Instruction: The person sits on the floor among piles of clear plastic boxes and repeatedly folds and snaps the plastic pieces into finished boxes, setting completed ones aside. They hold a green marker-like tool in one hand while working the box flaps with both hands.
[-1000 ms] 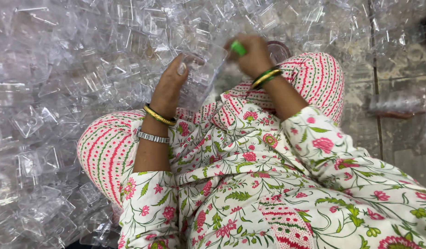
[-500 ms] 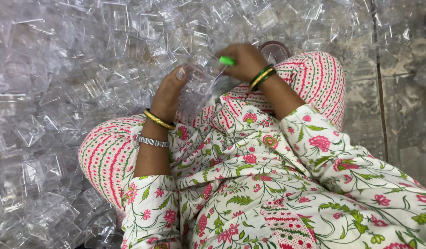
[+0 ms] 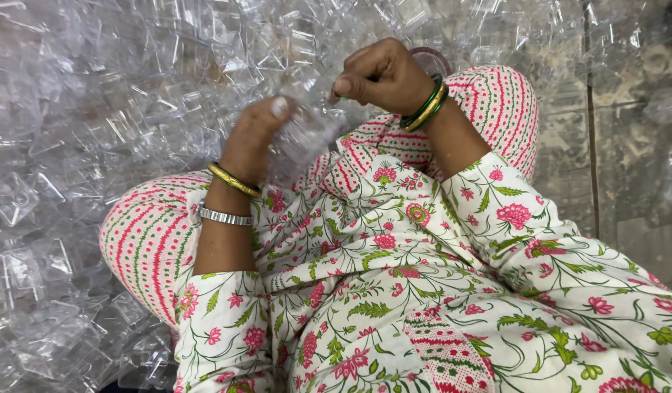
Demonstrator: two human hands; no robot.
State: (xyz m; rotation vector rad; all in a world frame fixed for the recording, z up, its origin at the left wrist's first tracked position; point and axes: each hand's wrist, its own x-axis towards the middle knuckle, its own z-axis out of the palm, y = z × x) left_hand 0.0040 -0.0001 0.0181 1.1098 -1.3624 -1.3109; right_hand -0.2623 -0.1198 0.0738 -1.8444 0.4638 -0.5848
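My left hand grips a clear plastic piece and holds it up over my lap, thumb on top. My right hand is closed in a tight fist just right of and above that piece, knuckles up. The small green tool it was holding is hidden inside the fist. Gold and silver bangles sit on my left wrist, green and gold ones on my right. Both knees, in pink striped cloth, spread out beneath my hands.
A deep heap of clear plastic pieces covers the floor to the left, ahead and on the right. A round dark-rimmed object peeks out behind my right hand. Grey floor tiles show at the right.
My right hand has come down and left toward the clear piece, and the green tip that stuck out of the fist no longer shows. My left hand has stayed on the piece.
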